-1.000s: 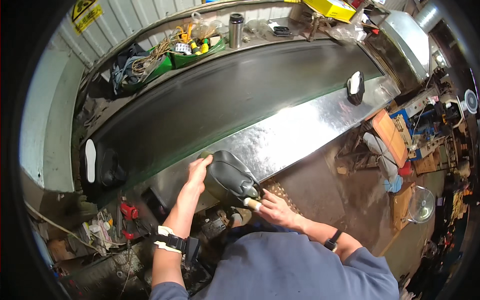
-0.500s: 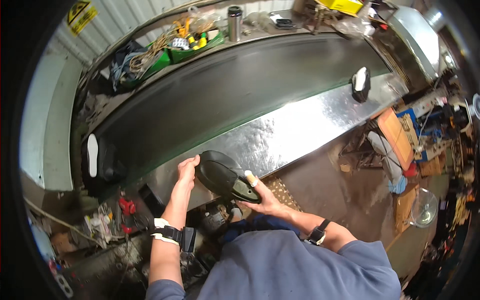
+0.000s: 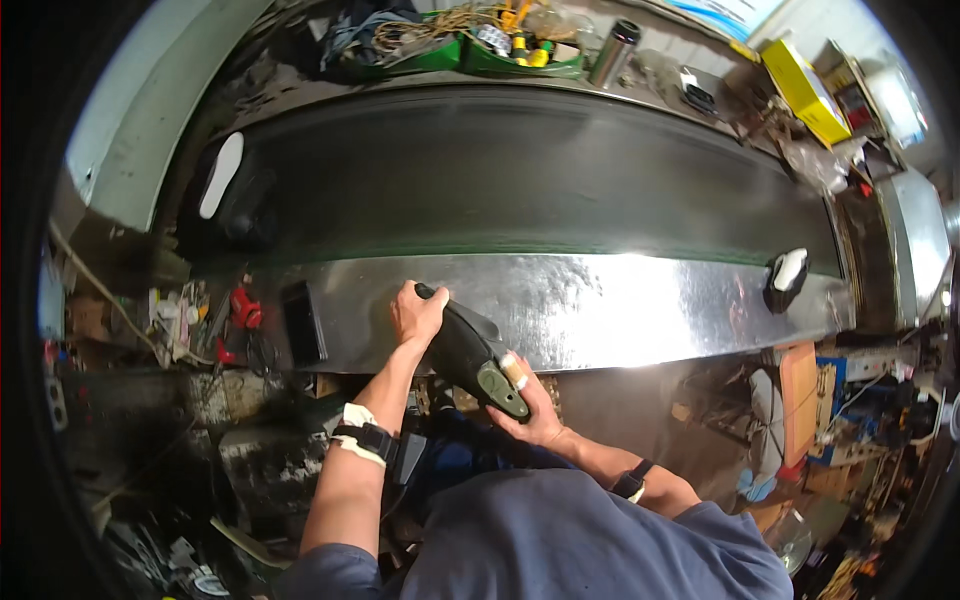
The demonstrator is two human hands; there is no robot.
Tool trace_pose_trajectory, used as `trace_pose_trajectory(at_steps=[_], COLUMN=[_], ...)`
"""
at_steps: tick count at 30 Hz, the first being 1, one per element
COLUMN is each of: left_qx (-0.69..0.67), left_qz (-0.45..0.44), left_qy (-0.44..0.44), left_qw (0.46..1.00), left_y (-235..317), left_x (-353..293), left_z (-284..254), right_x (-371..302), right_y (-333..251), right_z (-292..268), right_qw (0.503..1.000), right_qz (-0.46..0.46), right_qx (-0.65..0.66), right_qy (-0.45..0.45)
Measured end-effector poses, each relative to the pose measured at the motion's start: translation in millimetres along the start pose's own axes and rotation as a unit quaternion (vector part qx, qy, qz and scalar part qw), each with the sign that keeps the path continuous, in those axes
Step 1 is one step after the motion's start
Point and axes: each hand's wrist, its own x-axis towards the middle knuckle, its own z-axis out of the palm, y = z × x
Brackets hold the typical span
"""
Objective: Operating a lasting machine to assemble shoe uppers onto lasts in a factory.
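Black shoe (image 3: 458, 345) on green last (image 3: 493, 380), one: both ends partly covered by fingers; underside out of sight; seen across the near edge of the metal worktop (image 3: 570, 320). Dark shoe (image 3: 245, 205), far left: outline hard to make out against black belt (image 3: 500, 170). Left hand (image 3: 416, 318): fingers closed around the forward end. Right hand (image 3: 538, 408): one digit wrapped, grasping the heel end.

Left grip (image 3: 418, 314) is clasping farther out, right grip (image 3: 532, 408) is clasping nearer; both forearms (image 3: 343, 492) are angling inward.
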Motion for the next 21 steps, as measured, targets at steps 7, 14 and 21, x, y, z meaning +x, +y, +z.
trace_pose_trajectory(at_steps=[7, 14, 21], left_qx=[-0.217, -0.277, -0.293], left_qz=[0.050, 0.094, -0.016], left_qy=[0.072, 0.223, 0.438], left_qw=[0.972, 0.930, 0.850], left_y=[-21.2, -84.9, -201.0], left_x=[-46.5, -140.1, -275.9], left_z=[-104.8, -232.5, -341.4], right_x=[57.6, 96.0, 43.4], right_y=[-83.8, -188.9, -300.0], right_z=[-20.7, 47.6, 171.4], right_qw=[0.909, 0.852, 0.861], right_qz=[0.173, 0.218, 0.044], right_qx=[0.352, 0.396, 0.367], right_qy=[-0.140, -0.263, -0.350])
